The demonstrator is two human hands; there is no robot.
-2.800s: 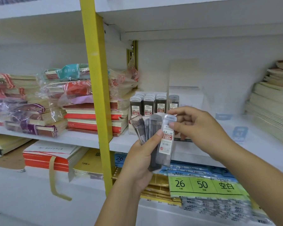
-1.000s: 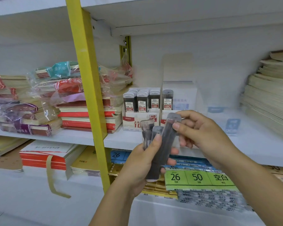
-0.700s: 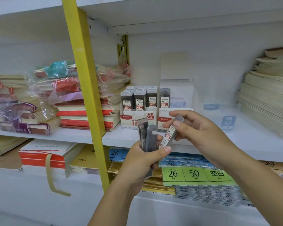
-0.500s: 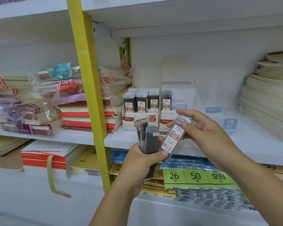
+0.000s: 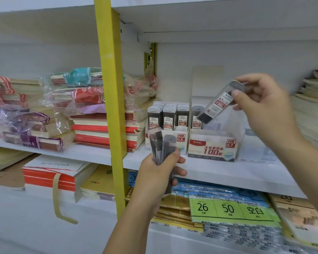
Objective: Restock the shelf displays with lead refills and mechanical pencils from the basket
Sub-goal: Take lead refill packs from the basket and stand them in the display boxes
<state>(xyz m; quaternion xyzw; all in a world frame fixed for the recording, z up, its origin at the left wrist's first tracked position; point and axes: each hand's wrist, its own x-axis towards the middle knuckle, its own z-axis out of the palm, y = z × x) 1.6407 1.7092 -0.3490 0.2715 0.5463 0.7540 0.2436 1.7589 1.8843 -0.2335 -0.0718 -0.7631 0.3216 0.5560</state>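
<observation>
Fingers and thumb of the right hand (image 5: 264, 110) pinch the top end of a 0.7 lead refill case (image 5: 217, 105), held tilted just above the HB 0.7 display box (image 5: 213, 147). Down-left of that box, the left hand (image 5: 158, 173) is curled round several more refill cases (image 5: 162, 145), fanned upright before the neighbouring HB 0.5 display box (image 5: 180, 138).

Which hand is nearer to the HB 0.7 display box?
Right. The right hand holds a refill case just above the HB 0.7 display box; the left hand, gripping more cases, is lower left.
</observation>
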